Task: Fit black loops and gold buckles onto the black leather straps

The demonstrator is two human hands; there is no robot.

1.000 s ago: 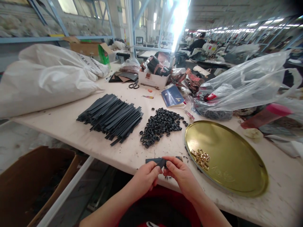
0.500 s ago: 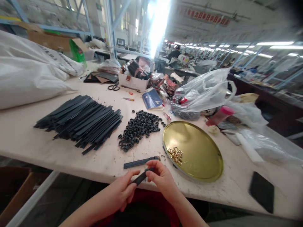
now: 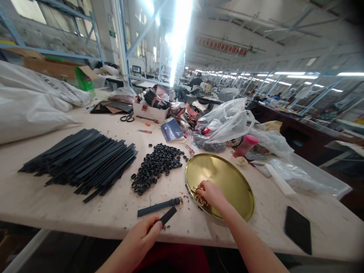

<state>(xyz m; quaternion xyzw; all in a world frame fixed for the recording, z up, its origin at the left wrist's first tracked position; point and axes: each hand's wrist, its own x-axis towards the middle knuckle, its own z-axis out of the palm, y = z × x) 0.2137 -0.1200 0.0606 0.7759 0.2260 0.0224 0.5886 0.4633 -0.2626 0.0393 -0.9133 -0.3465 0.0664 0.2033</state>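
My left hand (image 3: 146,232) is closed round one end of a dark strap (image 3: 168,216), whose free end points up and right over the table's front edge. Over the round gold tray (image 3: 233,182), my right hand (image 3: 211,193) reaches down with its fingertips pinched among the gold buckles (image 3: 201,201); the fingers partly cover them. Just beyond the held strap lies another dark strap (image 3: 159,206) with a gold buckle at its right end. A heap of small black loops (image 3: 159,163) sits left of the tray. Farther left, many dark strips (image 3: 82,159) are piled side by side.
A black phone (image 3: 298,229) lies at the right edge. Behind the loops are a blue booklet (image 3: 172,130), scissors (image 3: 127,118) and a white box (image 3: 150,112). Clear plastic bags (image 3: 224,117) and a pink-capped container (image 3: 246,146) stand back right; a white sack (image 3: 31,102) fills the left.
My right hand has left the strap and moved right to the buckles in the tray. My left hand still holds the strap. The view has shifted slightly right and up.
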